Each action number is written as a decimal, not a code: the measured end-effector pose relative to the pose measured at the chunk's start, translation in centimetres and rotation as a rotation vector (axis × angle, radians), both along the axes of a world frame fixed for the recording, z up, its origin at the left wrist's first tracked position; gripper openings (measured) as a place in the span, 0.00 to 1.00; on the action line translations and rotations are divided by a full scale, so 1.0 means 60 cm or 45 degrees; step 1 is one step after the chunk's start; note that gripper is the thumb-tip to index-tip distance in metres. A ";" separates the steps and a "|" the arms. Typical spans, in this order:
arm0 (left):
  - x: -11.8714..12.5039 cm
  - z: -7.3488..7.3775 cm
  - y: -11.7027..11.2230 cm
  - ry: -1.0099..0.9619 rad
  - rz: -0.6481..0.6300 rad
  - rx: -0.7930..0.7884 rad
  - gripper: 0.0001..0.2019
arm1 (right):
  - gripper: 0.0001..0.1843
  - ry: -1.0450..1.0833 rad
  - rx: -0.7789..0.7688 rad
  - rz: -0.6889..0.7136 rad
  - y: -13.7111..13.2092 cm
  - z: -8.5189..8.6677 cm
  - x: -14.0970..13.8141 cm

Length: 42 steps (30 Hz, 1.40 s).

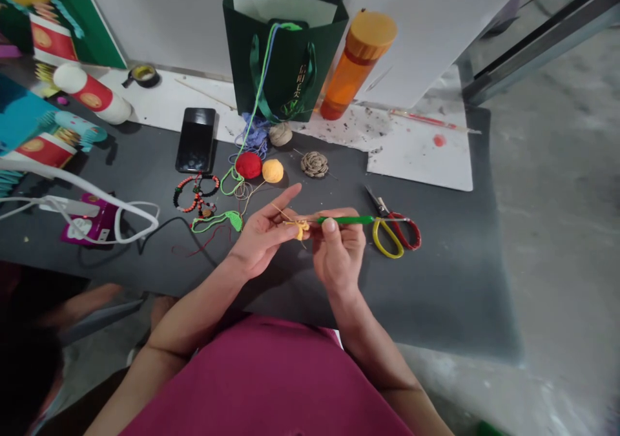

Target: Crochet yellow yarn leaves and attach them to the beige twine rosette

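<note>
The left hand (259,241) is pinching the small yellow piece (303,230) above the table (445,294), seemingly steadying it against the green-handled hook (356,220) that the right hand (339,252) is clamping; the hook's tip is staying too indistinct to place. The yellow ball (272,171) is lying beyond, perhaps for free feeding.

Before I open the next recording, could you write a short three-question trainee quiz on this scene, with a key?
1. True or false: the right hand holds the green hook.
2. Which lies just to the right of the right hand?
A) phone
B) scissors
C) red ball
3. Fill in the colour: the small piece of yarn at the fingers of the left hand is ____.

Key: 1 true; 2 B; 3 yellow.
</note>
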<state>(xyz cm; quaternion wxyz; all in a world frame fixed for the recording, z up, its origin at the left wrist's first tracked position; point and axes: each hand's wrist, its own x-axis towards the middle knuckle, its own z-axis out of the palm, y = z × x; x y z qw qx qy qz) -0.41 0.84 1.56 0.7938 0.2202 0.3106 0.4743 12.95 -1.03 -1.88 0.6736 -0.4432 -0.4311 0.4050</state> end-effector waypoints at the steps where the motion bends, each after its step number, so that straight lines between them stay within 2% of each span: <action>1: 0.001 0.000 -0.001 0.033 0.015 0.030 0.29 | 0.09 -0.010 -0.005 -0.047 -0.002 -0.003 -0.002; 4: 0.000 -0.001 -0.003 0.100 0.062 0.118 0.30 | 0.07 -0.087 0.029 -0.110 -0.006 -0.004 -0.004; 9: 0.000 -0.003 -0.001 0.153 0.125 0.145 0.29 | 0.04 -0.149 0.164 0.022 -0.001 0.015 -0.002; 11: 0.002 -0.003 -0.002 0.183 0.176 0.132 0.32 | 0.04 -0.306 0.280 -0.010 0.001 0.022 0.000; 15: 0.008 -0.006 -0.005 0.148 0.213 0.062 0.37 | 0.12 -0.712 0.515 -0.143 0.001 0.027 0.001; 17: 0.009 -0.007 -0.006 0.088 0.165 0.023 0.37 | 0.12 -0.635 0.488 -0.167 -0.001 0.024 -0.003; 21: 0.006 -0.006 -0.006 0.009 0.089 -0.036 0.38 | 0.04 -0.245 0.241 -0.139 -0.007 0.010 -0.010; 25: 0.002 -0.003 -0.007 -0.011 0.082 -0.039 0.40 | 0.04 -0.206 0.064 -0.239 -0.014 -0.003 -0.007; 33: -0.002 -0.002 -0.003 0.024 0.068 0.018 0.40 | 0.04 -0.201 0.093 -0.218 -0.013 0.006 0.001; 39: -0.001 -0.007 -0.004 -0.016 0.051 0.041 0.32 | 0.08 0.040 0.013 -0.071 -0.002 0.012 -0.003; 42: 0.003 -0.011 -0.009 0.004 0.039 0.094 0.32 | 0.09 0.157 -0.030 -0.001 -0.002 0.014 -0.012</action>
